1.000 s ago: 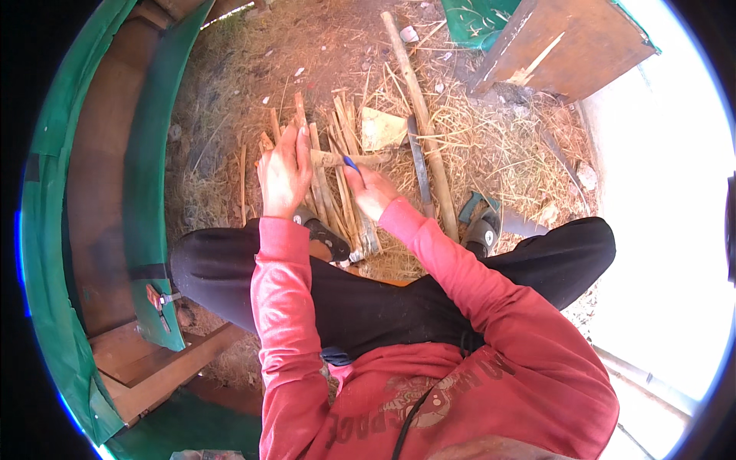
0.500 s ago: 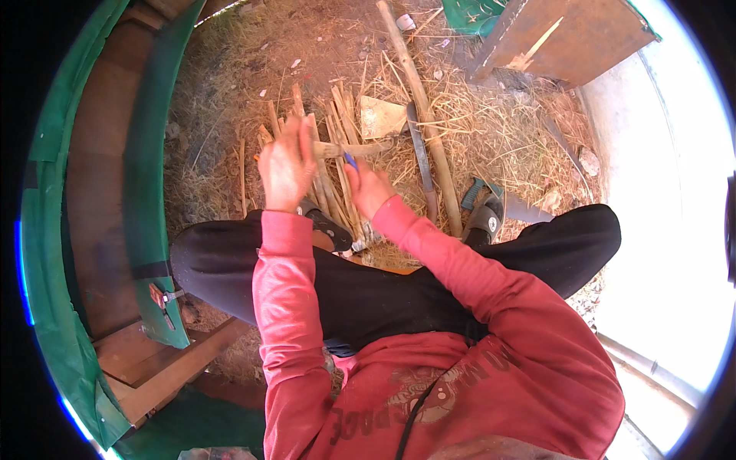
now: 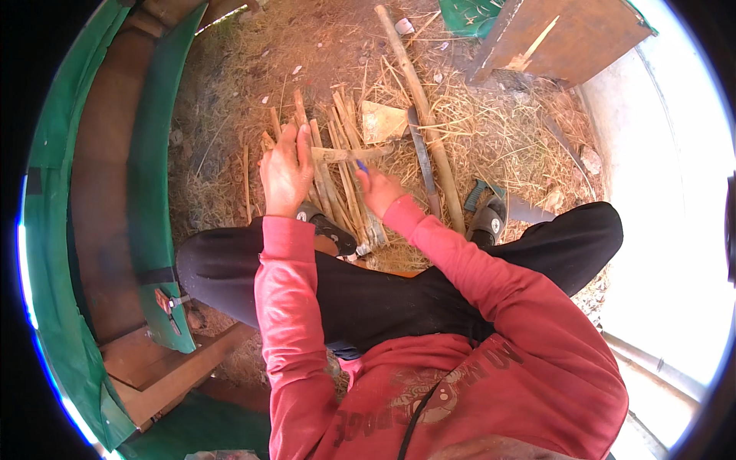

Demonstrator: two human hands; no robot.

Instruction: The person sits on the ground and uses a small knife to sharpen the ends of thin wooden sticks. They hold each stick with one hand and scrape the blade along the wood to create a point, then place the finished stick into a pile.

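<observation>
My left hand [image 3: 285, 172] is closed on one end of a short, pale wooden stick [image 3: 345, 154], which points out to the right over the ground. In my right hand [image 3: 379, 188] is a slim tool with a blue part [image 3: 362, 165] showing beside the stick's underside. Too little of it shows to tell its kind, and whether it touches the stick is unclear. Beneath both hands lies a bundle of split wood strips [image 3: 346, 188] between my feet. A flat, pale piece of wood [image 3: 383, 123] rests just beyond the stick.
Right of the bundle lie a machete [image 3: 421, 157] and a long wooden pole [image 3: 420, 92]. A handsaw [image 3: 477, 194] with a green handle is by my right shoe [image 3: 488, 218]. A green-covered panel [image 3: 157, 153] stands at left, a brown board [image 3: 571, 42] at upper right.
My right hand has shifted slightly right and down along the stick, the blue part moving with it. My left hand keeps its hold, lowered a little.
</observation>
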